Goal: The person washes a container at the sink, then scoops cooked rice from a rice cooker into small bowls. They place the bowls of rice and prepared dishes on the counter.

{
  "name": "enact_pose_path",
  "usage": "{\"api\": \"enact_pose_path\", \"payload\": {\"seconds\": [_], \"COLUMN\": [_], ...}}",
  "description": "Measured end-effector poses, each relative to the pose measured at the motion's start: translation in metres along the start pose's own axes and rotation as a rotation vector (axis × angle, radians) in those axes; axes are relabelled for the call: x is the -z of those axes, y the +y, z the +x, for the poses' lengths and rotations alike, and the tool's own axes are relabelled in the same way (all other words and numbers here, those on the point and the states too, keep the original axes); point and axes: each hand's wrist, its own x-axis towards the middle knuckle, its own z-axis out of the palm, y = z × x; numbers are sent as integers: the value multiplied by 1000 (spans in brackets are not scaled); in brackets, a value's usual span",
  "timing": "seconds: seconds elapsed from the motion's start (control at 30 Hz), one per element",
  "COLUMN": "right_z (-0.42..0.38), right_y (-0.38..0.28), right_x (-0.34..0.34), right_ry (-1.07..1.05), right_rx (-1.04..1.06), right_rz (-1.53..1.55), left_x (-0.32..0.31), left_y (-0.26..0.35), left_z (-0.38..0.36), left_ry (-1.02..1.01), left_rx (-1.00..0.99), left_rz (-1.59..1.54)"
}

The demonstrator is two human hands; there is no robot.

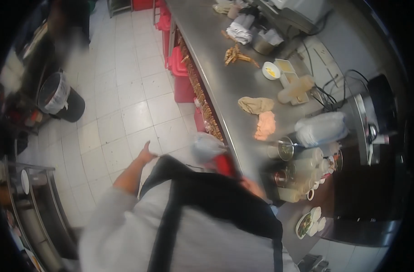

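My left hand (146, 155) hangs over the tiled floor, away from the counter. Its fingers are apart and nothing is in it. By the counter's edge is my right hand (253, 187), blurred and partly covered by my black apron (207, 192); its fingers cannot be made out. Closest to that hand on the steel counter (207, 43) stand several squeeze bottles (302, 174) and a clear container (282, 148). Farther up lie a beige cloth (256, 105) and a peach-coloured cloth (265, 125). A filled clear plastic bag (208, 146) is just ahead of my body.
Red bins (183, 81) stand under the counter. A dark bucket with a liner (64, 99) is on the floor at the left, above a metal shelf rack (39, 170). White bowls (313, 222) and a plate of food (303, 225) sit at the lower right.
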Motion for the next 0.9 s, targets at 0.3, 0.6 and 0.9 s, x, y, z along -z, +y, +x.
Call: {"api": "enact_pose_path", "payload": {"seconds": [0.3,0.6,0.9], "right_z": [181,356,422], "right_y": [-50,-59,-52], "right_x": [-73,-197,-248], "right_ry": [-171,-269,-281], "right_rx": [-104,76,3], "right_rz": [-35,-340,-616], "left_x": [23,37,74], "left_y": [130,207,266], "left_z": [245,432,571], "left_ry": [83,-2,-123], "left_rx": [94,129,238], "left_rz": [-602,-769,-895]}}
